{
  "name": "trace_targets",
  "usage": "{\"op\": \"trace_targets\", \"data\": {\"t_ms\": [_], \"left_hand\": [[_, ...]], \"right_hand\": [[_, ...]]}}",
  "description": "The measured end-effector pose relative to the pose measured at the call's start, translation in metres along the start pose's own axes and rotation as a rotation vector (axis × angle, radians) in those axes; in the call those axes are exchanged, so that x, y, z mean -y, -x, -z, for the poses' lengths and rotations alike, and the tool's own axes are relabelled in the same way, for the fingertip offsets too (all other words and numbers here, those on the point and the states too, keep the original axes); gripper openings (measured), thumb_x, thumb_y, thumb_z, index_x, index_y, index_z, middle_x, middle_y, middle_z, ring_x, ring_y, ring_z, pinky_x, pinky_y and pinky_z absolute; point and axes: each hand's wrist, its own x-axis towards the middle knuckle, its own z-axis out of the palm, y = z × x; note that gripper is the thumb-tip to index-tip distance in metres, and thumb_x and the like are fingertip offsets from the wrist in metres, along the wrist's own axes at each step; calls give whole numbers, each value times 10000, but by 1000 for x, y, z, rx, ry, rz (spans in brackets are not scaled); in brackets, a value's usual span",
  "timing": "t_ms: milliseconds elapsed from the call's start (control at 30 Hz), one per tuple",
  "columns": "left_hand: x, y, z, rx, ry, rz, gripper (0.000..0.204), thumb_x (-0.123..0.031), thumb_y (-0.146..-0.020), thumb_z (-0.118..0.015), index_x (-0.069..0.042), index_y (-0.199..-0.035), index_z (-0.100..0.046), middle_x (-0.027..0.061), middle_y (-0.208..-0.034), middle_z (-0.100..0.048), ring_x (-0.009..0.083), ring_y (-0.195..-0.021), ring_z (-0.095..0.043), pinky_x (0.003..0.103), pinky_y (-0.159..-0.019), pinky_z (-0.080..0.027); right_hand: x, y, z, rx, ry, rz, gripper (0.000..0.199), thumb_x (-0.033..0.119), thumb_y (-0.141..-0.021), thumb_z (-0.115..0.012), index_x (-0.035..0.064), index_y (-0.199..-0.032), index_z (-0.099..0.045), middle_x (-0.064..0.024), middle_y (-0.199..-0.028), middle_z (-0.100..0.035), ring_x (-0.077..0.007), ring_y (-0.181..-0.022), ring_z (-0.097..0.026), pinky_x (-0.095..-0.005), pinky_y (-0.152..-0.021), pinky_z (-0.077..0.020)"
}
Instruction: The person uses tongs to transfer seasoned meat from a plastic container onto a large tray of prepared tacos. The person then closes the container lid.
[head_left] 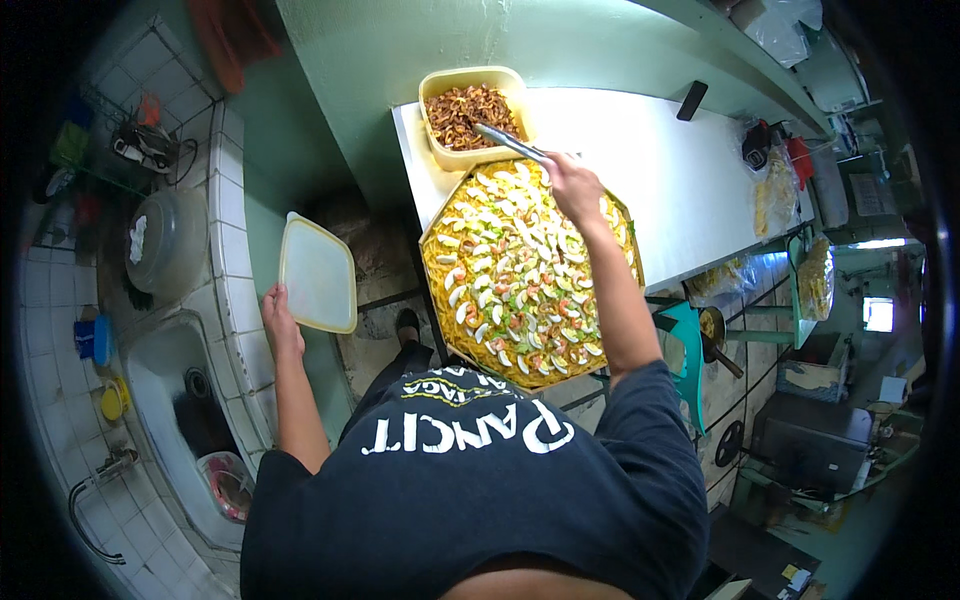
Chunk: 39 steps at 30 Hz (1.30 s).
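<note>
While the right hand (572, 185) grips metal tongs (510, 142) by their stiff handles, tips in a yellow tub (447, 95) of crisp brown fried bits, the left hand (278, 318) pinches a light, bendy plastic lid (318, 273) by its corner beside a garnished noodle tray (525, 270).

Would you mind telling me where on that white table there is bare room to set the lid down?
The white table is bare right of the yellow tub and big noodle tray, up to the dark phone. Its left end is crowded. The left hand holds the lid; the right hand holds tongs.
</note>
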Motion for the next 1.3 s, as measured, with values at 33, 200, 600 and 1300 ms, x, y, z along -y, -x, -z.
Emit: {"op": "trace_targets", "data": {"t_ms": [33, 200, 600, 1300], "left_hand": [[0, 0, -1, 7, 14, 8, 239, -243, -944, -552, -40, -1070, -540, 66, -1007, -588, 158, -950, -537, 301, -873, -421], [-1, 2, 1, 11, -7, 39, 219, -249, -948, -547, -57, -1053, -538, 53, -1007, -578, 153, -974, -509, 294, -893, -389], [0, 6, 18, -47, 0, 17, 225, -254, -951, -544, -50, -1047, -541, 55, -1001, -577, 145, -958, -518, 288, -867, -410], [-14, -3, -14, 86, -2, -28, 224, -227, -961, -523, -34, -1075, -513, 84, -1014, -588, 174, -941, -576, 312, -833, -481]], "right_hand": [[9, -18, -21, 116, 179, -47, 222, 309, -918, -533, 112, -914, -633, -86, -839, -659, -288, -710, -643, -424, -621, -510], [30, -81, -81, 84, 386, 230, 108, 145, -837, -529, 94, -912, -586, -108, -926, -608, -314, -827, -629, -466, -675, -507], [26, -87, -31, 290, 160, -134, 267, 390, -947, -440, 222, -1028, -630, -81, -952, -661, -307, -889, -635, -445, -777, -486], [-40, 219, 66, 85, -169, -559, 223, 262, -897, -563, 66, -903, -671, -127, -819, -650, -306, -752, -635, -377, -668, -476]]}}
